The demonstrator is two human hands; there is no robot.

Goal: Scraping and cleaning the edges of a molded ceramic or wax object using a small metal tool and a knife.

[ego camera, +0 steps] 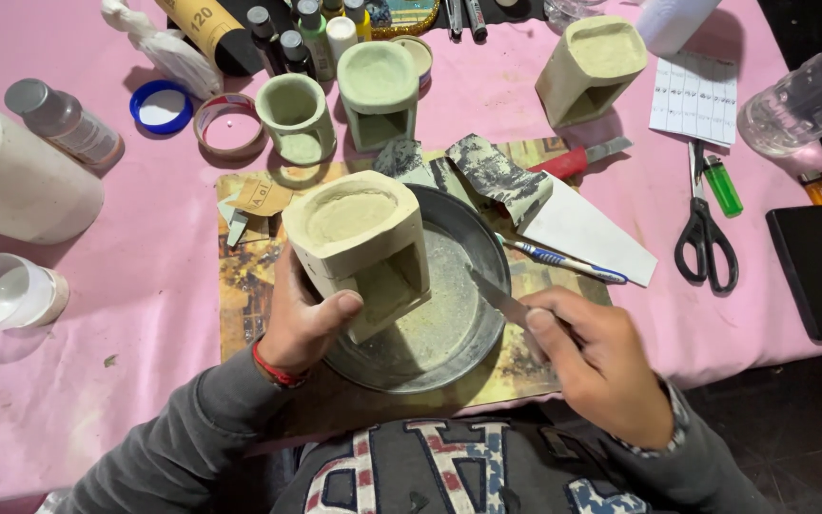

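Observation:
My left hand [304, 319] grips a pale carved stone burner [359, 243], square with a shallow bowl on top and an opening in its front. It is held upright over a round metal pan [473, 243] dusted with powder. My right hand [592, 357] holds a thin metal blade tool [495, 293]. Its tip points toward the burner's opening, a little apart from it.
The pan sits on a printed mat [240, 295] over a pink tablecloth [135, 362]. Similar carved pieces [378, 90] [594, 65] [295, 114] stand behind. Sandpaper scraps [497, 176], a toothbrush [563, 262], scissors [704, 228], a green lighter [721, 186], a black phone [818, 271], a plastic cup [7, 290] and bottles [67, 122] lie around.

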